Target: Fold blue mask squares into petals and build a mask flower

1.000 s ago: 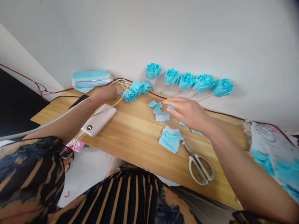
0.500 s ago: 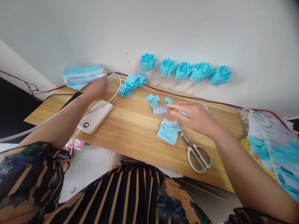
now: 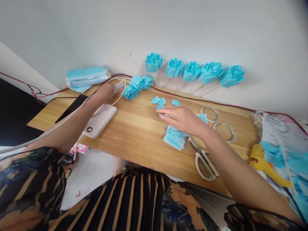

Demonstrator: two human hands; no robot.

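My left hand (image 3: 108, 92) is at the back left of the table, its fingertips at a small translucent plastic piece (image 3: 119, 85) beside a looped white cable. Its fingers look drawn together, but are partly hidden. My right hand (image 3: 181, 119) reaches over the middle with fingers stretched and apart, above a pale fabric square (image 3: 166, 115) that shows between them. Just beyond lie small blue squares (image 3: 161, 101). Under the wrist sits a stack of blue-white pieces (image 3: 174, 138), touching the tips of white-handled scissors (image 3: 205, 165).
Several blue fabric roses (image 3: 191, 71) on sticks lean along the wall; more rose heads (image 3: 137, 84) lie at the back. A power bank (image 3: 100, 121), a pack of masks (image 3: 87, 77), two tape rolls (image 3: 210, 113) and a yellow glue gun (image 3: 260, 158) are around the table.
My right hand has moved left over the pale square, uncovering the tape rolls and the glue gun. My left hand has moved slightly right and down, away from the mask pack.
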